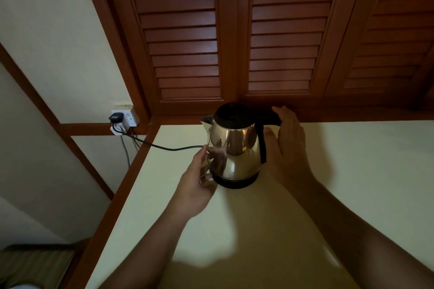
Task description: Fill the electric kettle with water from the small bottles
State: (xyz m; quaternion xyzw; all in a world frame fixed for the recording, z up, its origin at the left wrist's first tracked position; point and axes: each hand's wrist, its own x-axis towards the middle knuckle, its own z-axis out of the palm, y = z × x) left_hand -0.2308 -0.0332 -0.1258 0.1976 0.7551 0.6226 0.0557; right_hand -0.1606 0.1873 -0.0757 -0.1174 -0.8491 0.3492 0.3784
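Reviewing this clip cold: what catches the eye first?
A shiny steel kettle stands at the back of the cream table, with the right hand at its black handle and the left hand at its side. Its black cord runs left to a wall socket.

The steel kettle stands on the pale counter (lid shut); right hand at its handle, left hand against its side.

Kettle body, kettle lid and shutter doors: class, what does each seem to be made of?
Kettle body: polished metal, probably steel; it mirrors the left hand.
Kettle lid: matte black, likely plastic.
Shutter doors: reddish-brown slats, apparently varnished wood.
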